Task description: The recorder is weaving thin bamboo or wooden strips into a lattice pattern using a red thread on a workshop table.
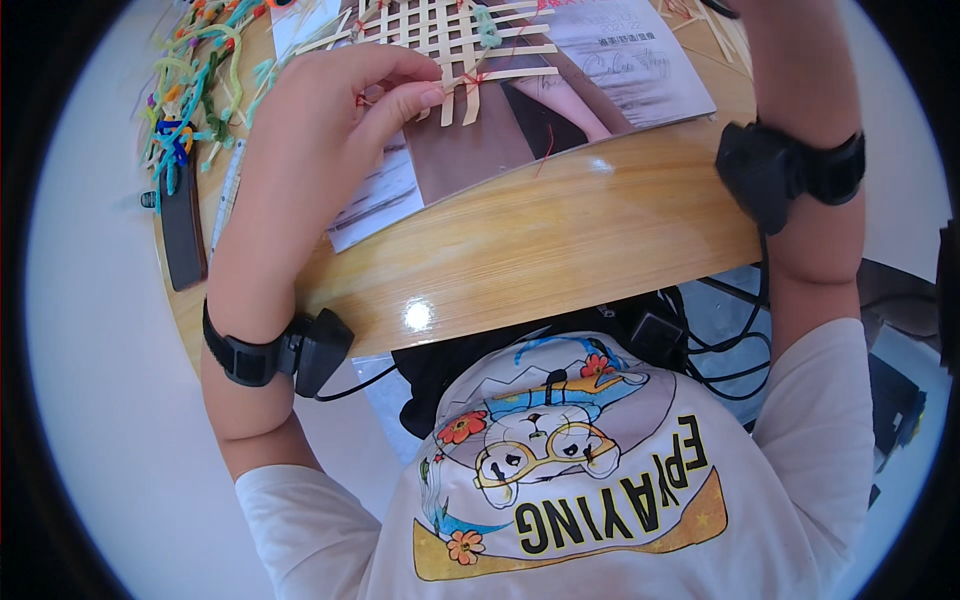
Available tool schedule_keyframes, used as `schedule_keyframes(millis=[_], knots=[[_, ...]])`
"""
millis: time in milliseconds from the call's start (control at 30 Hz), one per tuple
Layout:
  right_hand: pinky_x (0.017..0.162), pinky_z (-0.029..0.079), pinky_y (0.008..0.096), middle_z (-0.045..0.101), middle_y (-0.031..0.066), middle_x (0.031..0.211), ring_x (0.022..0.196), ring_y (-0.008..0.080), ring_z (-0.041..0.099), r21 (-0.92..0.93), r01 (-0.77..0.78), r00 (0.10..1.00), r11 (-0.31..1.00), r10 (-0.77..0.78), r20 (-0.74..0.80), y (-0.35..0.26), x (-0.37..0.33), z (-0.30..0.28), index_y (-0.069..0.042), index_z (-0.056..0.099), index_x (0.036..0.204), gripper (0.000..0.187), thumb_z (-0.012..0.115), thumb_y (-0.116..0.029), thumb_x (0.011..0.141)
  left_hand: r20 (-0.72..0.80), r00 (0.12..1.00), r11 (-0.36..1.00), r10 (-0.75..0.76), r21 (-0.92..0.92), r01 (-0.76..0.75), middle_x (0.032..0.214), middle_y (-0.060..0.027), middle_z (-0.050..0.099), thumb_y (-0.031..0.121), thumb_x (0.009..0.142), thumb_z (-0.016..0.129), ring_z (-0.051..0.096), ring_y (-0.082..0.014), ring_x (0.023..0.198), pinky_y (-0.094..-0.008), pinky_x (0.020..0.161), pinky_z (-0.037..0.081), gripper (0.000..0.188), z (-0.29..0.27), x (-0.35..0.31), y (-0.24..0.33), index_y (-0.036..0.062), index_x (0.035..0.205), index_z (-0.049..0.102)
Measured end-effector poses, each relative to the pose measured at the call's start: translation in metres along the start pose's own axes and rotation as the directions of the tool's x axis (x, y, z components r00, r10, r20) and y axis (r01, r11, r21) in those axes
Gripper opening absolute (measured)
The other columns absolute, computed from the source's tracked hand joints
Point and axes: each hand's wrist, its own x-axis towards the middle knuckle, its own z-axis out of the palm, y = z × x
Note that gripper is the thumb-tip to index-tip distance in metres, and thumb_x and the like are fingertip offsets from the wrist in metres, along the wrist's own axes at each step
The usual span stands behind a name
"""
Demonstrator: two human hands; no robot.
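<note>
A lattice of pale flat strips (430,32), woven over and under, lies at the top of the view. Red thread is tied around some crossings, and a pale green yarn knot (487,27) sits on its right part. With thumb and forefinger pinched together, my left hand (370,95) grips the lattice's near left edge; the other fingers are mostly hidden. A loose red thread (548,145) trails below the strips. My right forearm (800,60) reaches up past the top edge, so that hand is out of sight. A small dark curved thing (720,7) shows beside it, too cut off to name.
Under the lattice lies a printed picture sheet (650,70) on the wooden table (560,230). Tangled coloured yarn (205,75), a dark flat bar (182,235) and a slim white pen-like stick (228,190) lie at the left. More pale strips (725,35) are at the upper right.
</note>
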Motion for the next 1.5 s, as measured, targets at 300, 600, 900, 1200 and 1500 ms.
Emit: schedule_keyframes(millis=[300, 600, 900, 1200, 1500], knots=[[0.072, 0.055, 0.0343, 0.075, 0.0131, 0.091, 0.078, 0.0268, 0.070, -0.314, -0.041, 0.952, 0.948, 0.133, 0.277, 0.009, -0.021, 0.035, -0.003, 0.073, 0.107, 0.016, 0.065, -0.011, 0.096, -0.062, 0.977, 0.976, 0.205, 0.088, -0.199, 0.083, -0.0128, 0.071, 0.014, 0.084, 0.078, 0.069, -0.0295, 0.075, -0.0375, 0.069, 0.054, 0.015, 0.005, 0.008, -0.013, 0.0017, 0.092, 0.076], [0.077, 0.054, 0.0386, 0.071, 0.0161, 0.092, 0.086, 0.0329, 0.068, -0.349, 0.010, 0.934, 0.937, 0.115, 0.337, 0.019, -0.023, 0.045, 0.000, 0.071, 0.100, 0.012, 0.064, -0.007, 0.092, -0.036, 0.991, 0.991, 0.132, 0.026, -0.131, 0.085, -0.0081, 0.067, 0.008, 0.087, 0.076, 0.063, -0.0196, 0.077, -0.0312, 0.071, 0.050, 0.012, 0.011, 0.007, -0.016, -0.0022, 0.091, 0.072], [0.078, 0.052, 0.0401, 0.065, 0.0153, 0.087, 0.087, 0.0336, 0.064, -0.429, 0.294, 0.914, 0.854, -0.120, 0.387, 0.028, -0.029, 0.047, 0.001, 0.070, 0.093, 0.015, 0.064, -0.006, 0.081, -0.059, 0.982, 0.983, 0.178, 0.064, -0.174, 0.087, -0.0058, 0.068, 0.009, 0.086, 0.077, 0.063, -0.0197, 0.079, -0.0314, 0.073, 0.049, 0.011, 0.012, 0.002, -0.008, -0.0003, 0.090, 0.072], [0.076, 0.052, 0.0404, 0.063, 0.0155, 0.085, 0.084, 0.0337, 0.063, -0.322, 0.350, 0.892, 0.880, -0.208, 0.401, 0.045, -0.031, 0.048, 0.002, 0.068, 0.090, 0.014, 0.062, -0.007, 0.083, -0.013, 0.984, 0.984, 0.177, 0.009, -0.177, 0.091, -0.0081, 0.069, 0.005, 0.085, 0.077, 0.064, -0.0193, 0.081, -0.0302, 0.072, 0.049, 0.011, 0.006, 0.002, -0.006, -0.0021, 0.093, 0.073], [0.075, 0.053, 0.0376, 0.070, 0.0126, 0.089, 0.085, 0.0309, 0.067, -0.323, 0.217, 0.953, 0.921, -0.129, 0.273, 0.015, -0.032, 0.043, -0.002, 0.074, 0.097, 0.010, 0.069, -0.005, 0.090, -0.090, 0.918, 0.882, 0.386, 0.327, -0.339, 0.088, -0.0038, 0.068, 0.015, 0.083, 0.077, 0.064, -0.0247, 0.087, -0.0390, 0.091, 0.046, 0.009, 0.006, 0.000, -0.004, 0.0104, 0.090, 0.074]])
